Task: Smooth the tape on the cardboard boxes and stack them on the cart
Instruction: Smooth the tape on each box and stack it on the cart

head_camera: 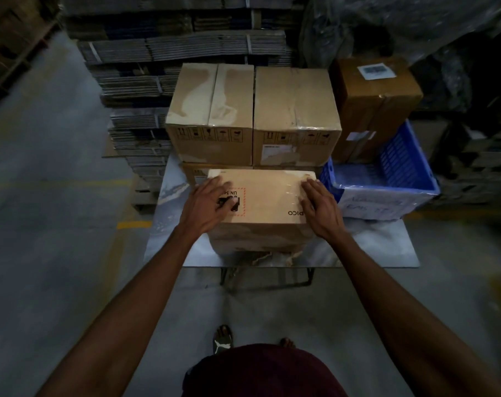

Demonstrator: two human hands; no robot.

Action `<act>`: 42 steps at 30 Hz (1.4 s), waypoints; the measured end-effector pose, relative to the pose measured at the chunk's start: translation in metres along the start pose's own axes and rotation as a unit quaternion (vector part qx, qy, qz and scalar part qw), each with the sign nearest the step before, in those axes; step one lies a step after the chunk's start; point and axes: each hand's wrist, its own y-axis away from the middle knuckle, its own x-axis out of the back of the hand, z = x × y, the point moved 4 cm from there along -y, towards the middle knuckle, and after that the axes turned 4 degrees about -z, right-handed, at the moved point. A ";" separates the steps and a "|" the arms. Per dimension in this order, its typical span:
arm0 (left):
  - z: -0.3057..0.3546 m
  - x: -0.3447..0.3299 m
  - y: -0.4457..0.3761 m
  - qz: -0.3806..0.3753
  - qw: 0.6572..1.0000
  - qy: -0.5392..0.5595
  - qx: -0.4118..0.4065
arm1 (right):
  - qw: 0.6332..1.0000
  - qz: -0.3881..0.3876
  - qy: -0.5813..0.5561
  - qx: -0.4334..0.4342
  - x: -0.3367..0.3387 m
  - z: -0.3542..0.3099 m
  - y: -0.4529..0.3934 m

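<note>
Dim, soft, wide-angle frame; edges dark and bowed.

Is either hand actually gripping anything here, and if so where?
Nothing is gripped. The left hand and right hand lie flat with straight fingers on the top of the near cardboard box, at its left and right ends.

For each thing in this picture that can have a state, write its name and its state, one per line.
Front box: closed, taped, on the cart.
Left hand: flat on the front box top.
Right hand: flat on the tape at the box's right end.
Two back boxes: closed, stacked on lower boxes.
Blue crate: open-topped.
Cart: loaded.
</note>
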 end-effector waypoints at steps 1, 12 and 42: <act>-0.003 -0.001 -0.005 -0.013 1.000 0.010 0.011 | 1.000 -0.011 0.000 0.000 -0.001 0.001 -0.004; -0.011 0.001 -0.020 -0.020 1.000 0.011 0.017 | 1.000 0.016 0.023 0.008 0.003 -0.002 -0.022; 0.006 -0.048 0.071 0.220 0.897 0.364 0.119 | 0.950 0.116 -0.246 -0.155 -0.034 -0.003 0.076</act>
